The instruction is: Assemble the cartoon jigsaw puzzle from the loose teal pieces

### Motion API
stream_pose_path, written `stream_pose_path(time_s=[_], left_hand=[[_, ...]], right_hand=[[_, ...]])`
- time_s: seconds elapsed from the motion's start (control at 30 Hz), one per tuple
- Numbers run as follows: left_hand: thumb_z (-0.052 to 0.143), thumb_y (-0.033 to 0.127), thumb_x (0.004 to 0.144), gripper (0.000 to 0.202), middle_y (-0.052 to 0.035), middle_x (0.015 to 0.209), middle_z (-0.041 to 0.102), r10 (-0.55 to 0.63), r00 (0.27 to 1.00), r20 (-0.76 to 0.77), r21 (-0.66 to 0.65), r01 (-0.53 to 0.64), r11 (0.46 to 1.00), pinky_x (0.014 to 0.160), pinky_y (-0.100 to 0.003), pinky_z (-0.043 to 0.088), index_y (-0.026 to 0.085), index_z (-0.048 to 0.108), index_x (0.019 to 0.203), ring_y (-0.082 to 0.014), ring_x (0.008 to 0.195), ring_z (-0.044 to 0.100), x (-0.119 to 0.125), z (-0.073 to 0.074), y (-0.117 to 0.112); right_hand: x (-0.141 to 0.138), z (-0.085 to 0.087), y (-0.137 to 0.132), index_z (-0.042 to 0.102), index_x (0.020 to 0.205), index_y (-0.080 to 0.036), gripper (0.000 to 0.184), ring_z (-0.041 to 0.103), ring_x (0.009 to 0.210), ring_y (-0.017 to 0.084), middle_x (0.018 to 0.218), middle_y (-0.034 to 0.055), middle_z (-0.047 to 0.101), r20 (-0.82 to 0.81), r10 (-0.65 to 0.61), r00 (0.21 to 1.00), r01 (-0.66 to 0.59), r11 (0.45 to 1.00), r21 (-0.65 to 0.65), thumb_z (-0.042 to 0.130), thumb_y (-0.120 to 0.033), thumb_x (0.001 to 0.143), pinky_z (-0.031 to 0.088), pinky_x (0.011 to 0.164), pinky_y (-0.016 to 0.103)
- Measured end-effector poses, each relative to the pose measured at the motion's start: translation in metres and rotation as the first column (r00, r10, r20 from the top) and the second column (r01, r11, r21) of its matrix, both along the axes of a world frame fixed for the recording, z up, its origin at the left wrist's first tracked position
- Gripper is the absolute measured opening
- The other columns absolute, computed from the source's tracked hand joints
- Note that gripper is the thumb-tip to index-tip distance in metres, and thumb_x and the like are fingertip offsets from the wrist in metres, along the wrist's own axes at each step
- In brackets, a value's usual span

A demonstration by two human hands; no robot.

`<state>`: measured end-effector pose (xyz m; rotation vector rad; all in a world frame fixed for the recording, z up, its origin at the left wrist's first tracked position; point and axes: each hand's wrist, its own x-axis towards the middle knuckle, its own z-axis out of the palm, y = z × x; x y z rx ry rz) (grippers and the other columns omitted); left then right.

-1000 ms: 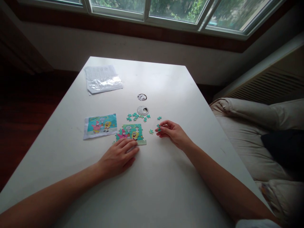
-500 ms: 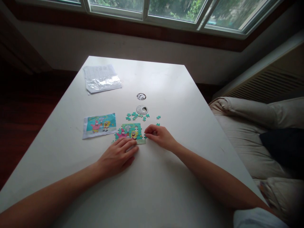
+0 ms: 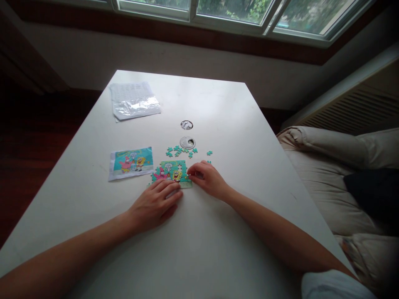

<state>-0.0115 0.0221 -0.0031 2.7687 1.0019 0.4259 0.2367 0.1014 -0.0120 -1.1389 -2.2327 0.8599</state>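
Note:
A small cartoon jigsaw puzzle (image 3: 172, 171), partly assembled, lies on the white table (image 3: 199, 232). My left hand (image 3: 155, 203) rests flat on the table with its fingertips on the puzzle's near edge, fingers stretched out. My right hand (image 3: 206, 178) is at the puzzle's right edge, fingers pinched together against it; what they pinch is too small to make out. Several loose teal pieces (image 3: 181, 151) lie just beyond the puzzle. A printed reference picture (image 3: 131, 162) of the same cartoon lies to the left.
A round metal lid (image 3: 187, 142) and a cable hole (image 3: 186, 124) sit beyond the loose pieces. A clear plastic bag on a paper sheet (image 3: 134, 101) lies at the far left of the table. A beige cushioned seat (image 3: 336, 166) stands to the right.
My right hand moved left from beside the loose pieces to the puzzle's right edge, carrying a teal piece. My left hand stayed on the puzzle's near edge.

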Motion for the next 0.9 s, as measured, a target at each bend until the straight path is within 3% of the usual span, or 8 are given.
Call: stream_pose_path(time_s=[0.33, 0.9], left_hand=[[0.052, 0.021, 0.096, 0.032, -0.0123, 0.132, 0.061, -0.007, 1.0, 0.022, 0.018, 0.007, 1.0, 0.109, -0.049, 0.047, 0.019, 0.06, 0.127, -0.0284, 0.126, 0.054, 0.001, 0.001, 0.001], [0.052, 0.021, 0.096, 0.034, -0.0131, 0.134, 0.06, -0.002, 1.0, 0.03, 0.007, 0.001, 1.0, 0.11, -0.05, 0.047, 0.02, 0.06, 0.13, -0.0283, 0.127, 0.054, 0.0, -0.001, 0.0]], right_hand=[[0.001, 0.001, -0.005, 0.07, 0.094, -0.024, 0.005, 0.051, 0.095, 0.022, 0.094, 0.0055, 0.062, 0.128, -0.022, 0.992, 0.004, 0.991, 0.135, 0.07, -0.023, 0.09, 0.043, 0.088, 0.037], [0.006, -0.002, -0.013, 0.068, 0.103, -0.026, 0.014, 0.052, 0.101, 0.023, 0.102, 0.0058, 0.063, 0.128, -0.04, 0.991, 0.016, 0.982, 0.189, 0.072, -0.028, 0.09, 0.043, 0.091, 0.039]])
